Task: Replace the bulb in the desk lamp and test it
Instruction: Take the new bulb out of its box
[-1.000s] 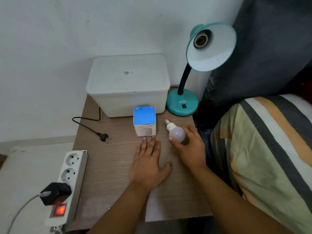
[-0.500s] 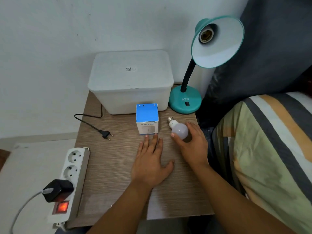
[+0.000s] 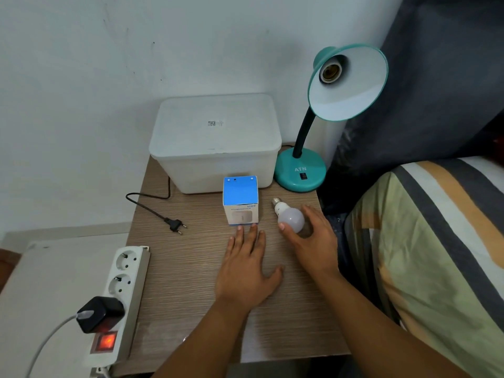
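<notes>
- Socket (image 3: pixel 330 72) inside the teal shade of the desk lamp (image 3: pixel 300 170) empty, so removal of a bulb apparently done; fitting and testing left.
- Lamp's plug (image 3: pixel 175 224) loose on the tabletop (image 3: pixel 191 268), unplugged; power strip (image 3: pixel 124 279) at the left edge with its red switch lit and two sockets free above a black adapter.
- Bulb (image 3: pixel 289 218) lying on its side on the tabletop, just right of the small blue-topped box (image 3: pixel 240 199) and near the lamp's base.
- Long axis of the bulb flat to the tabletop on a diagonal: screw cap toward the far left, more or less at the box's rear corner and the white bin (image 3: pixel 215 143); frosted globe toward the near right, into the palm.
- Right hand (image 3: pixel 313 238) cupped around the globe, thumb at its near-left side, fingers curled over the far right; looks like a light grasp, bulb not lifted off the surface as far as visible.
- Left hand (image 3: pixel 248 271) flat and released on the tabletop, palm down, fingertips touching or just short of the box's front; grasping nothing.
- Judged remaining: lift the bulb, turn the cap toward the tilted shade, screw in, plug in, flip the base switch.
</notes>
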